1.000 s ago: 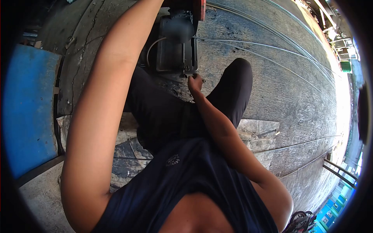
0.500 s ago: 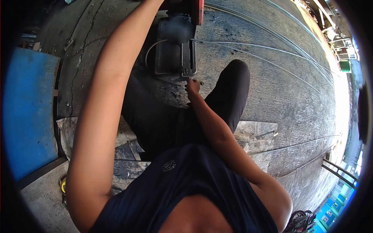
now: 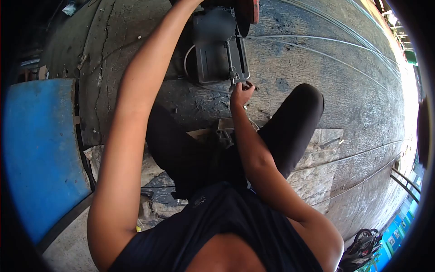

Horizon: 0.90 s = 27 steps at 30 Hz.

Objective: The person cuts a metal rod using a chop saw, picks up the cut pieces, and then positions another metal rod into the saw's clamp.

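Note:
A cut-off saw (image 3: pixel 208 68) stands on the floor ahead of my knees, with a grey base, a clamp screw (image 3: pixel 229 54) along it and a red part (image 3: pixel 255 11) at the top edge. My right hand (image 3: pixel 243 94) is at the near end of the base, its fingers curled round the clamp's crank handle (image 3: pixel 233 86). Most of the handle is hidden by the fingers. My left arm (image 3: pixel 147 68) stretches forward past the saw's left side, and its hand lies beyond the top of the picture.
Long thin metal rods (image 3: pixel 317 38) run across the floor to the right. A blue panel (image 3: pixel 43 154) is at the left. Between my legs is a small metal object (image 3: pixel 225 124). A flattened sheet (image 3: pixel 319 154) lies under me, and a motorcycle (image 3: pixel 362 247) is at lower right.
The view has shifted, so the saw appears farther right. My right hand has turned at the clamp handle. My right knee sits farther out, and the metal object between my legs now shows.

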Tool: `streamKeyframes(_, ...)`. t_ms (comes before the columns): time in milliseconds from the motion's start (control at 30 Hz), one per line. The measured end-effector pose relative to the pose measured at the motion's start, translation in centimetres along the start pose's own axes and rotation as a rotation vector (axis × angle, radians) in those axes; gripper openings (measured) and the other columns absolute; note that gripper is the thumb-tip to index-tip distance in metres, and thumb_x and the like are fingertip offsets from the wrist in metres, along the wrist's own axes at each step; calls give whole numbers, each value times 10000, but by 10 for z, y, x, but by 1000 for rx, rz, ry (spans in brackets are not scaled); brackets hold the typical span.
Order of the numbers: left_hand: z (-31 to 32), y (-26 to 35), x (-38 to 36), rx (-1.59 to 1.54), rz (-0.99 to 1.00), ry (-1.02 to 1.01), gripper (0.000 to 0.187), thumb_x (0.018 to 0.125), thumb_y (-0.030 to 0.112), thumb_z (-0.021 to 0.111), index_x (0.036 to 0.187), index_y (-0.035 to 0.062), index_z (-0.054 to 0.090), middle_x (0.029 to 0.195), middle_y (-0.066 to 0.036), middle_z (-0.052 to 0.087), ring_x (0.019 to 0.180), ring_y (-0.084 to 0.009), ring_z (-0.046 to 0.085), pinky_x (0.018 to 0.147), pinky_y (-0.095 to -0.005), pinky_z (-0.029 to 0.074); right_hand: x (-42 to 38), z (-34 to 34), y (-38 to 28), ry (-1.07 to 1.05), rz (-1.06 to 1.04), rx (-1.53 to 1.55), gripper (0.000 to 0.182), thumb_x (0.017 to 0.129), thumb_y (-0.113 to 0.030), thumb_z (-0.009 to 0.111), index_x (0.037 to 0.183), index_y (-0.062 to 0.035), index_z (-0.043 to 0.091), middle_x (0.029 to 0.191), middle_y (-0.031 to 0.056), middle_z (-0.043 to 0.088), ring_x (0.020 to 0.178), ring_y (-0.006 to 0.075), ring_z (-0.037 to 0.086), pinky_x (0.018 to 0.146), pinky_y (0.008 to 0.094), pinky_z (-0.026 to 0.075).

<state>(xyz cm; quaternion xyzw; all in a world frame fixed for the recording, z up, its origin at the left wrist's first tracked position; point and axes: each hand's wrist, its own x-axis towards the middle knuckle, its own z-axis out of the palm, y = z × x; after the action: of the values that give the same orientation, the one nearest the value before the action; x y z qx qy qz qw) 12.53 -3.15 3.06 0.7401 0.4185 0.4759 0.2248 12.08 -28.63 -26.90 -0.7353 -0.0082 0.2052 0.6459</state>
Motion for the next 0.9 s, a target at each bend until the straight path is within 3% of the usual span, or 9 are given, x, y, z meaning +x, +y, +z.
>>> streamKeyframes(100, -20, -72, -39, -335, -11, 87, 407, 929, 347, 483, 1166, 23, 550, 1027, -90, 599, 960, -215, 565, 821, -324, 433, -19, -4, 26, 85, -216, -188, 345, 719, -60, 582, 1044, -6, 479, 750, 66, 495, 644, 194, 488, 659, 337, 441)
streamKeyframes(133, -21, -86, -54, -557, 197, 232, 196, 853, 201, 577, 800, 12, 571, 660, 1, 522, 618, -73, 467, 566, -242, 383, -28, -5, 28, 102, -245, -225, 323, 729, -49, 567, 1042, -2, 498, 779, 71, 508, 662, 182, 502, 667, 319, 443)
streamKeyframes(200, -33, -138, -105, -336, -47, 298, 229, 919, 201, 506, 803, 10, 555, 634, 15, 487, 602, -53, 444, 556, -228, 363, -45, -12, 22, 45, -169, -211, 307, 734, -42, 558, 1034, 1, 510, 776, 74, 520, 678, 187, 520, 674, 318, 446)
streamKeyframes(300, -35, -270, -170, 126, -253, -26, 201, 892, 225, 530, 885, 40, 608, 690, -157, 616, 665, -266, 635, 596, -360, 466, -64, 0, 44, -109, -130, -126, 252, 756, -37, 535, 1006, -3, 536, 745, 67, 549, 660, 186, 563, 623, 313, 461)
streamKeyframes(367, -26, -339, -205, 197, -436, -232, 311, 902, 270, 501, 1085, 33, 586, 923, -165, 655, 874, -277, 640, 758, -376, 488, -69, 18, 68, -564, 482, 44, 203, 821, -85, 520, 1018, -39, 534, 738, 43, 548, 669, 163, 578, 593, 304, 487)
streamKeyframes(500, 7, -420, -230, 125, -562, -517, 448, 892, 297, 523, 1254, 35, 482, 1076, -176, 621, 1012, -288, 595, 869, -362, 455, -85, 32, 65, -647, 813, 49, 191, 846, -143, 528, 1016, -58, 538, 772, 47, 563, 682, 174, 597, 581, 318, 511)
streamKeyframes(667, 20, -413, -230, -18, -709, -592, 492, 861, 274, 590, 1235, -24, 474, 1104, -166, 604, 1028, -262, 577, 891, -347, 440, -77, 14, 62, -566, 826, 5, 246, 853, -200, 538, 1063, -72, 543, 877, 71, 583, 751, 208, 609, 634, 333, 522)
streamKeyframes(800, 0, -391, -241, -101, -848, -412, 292, 860, 145, 597, 1096, -23, 561, 656, -66, 596, 476, -129, 555, 423, -293, 436, -73, 0, 68, -500, 835, 14, 300, 843, -220, 544, 1092, -53, 536, 971, 110, 588, 805, 231, 601, 670, 344, 520)
streamKeyframes(900, -28, -391, -244, 11, -850, -524, 197, 863, 148, 588, 946, -30, 601, 659, -76, 611, 516, -159, 588, 474, -300, 465, -81, 8, 66, -510, 843, -8, 302, 837, -220, 538, 1072, -30, 537, 968, 115, 588, 802, 231, 600, 669, 339, 520)
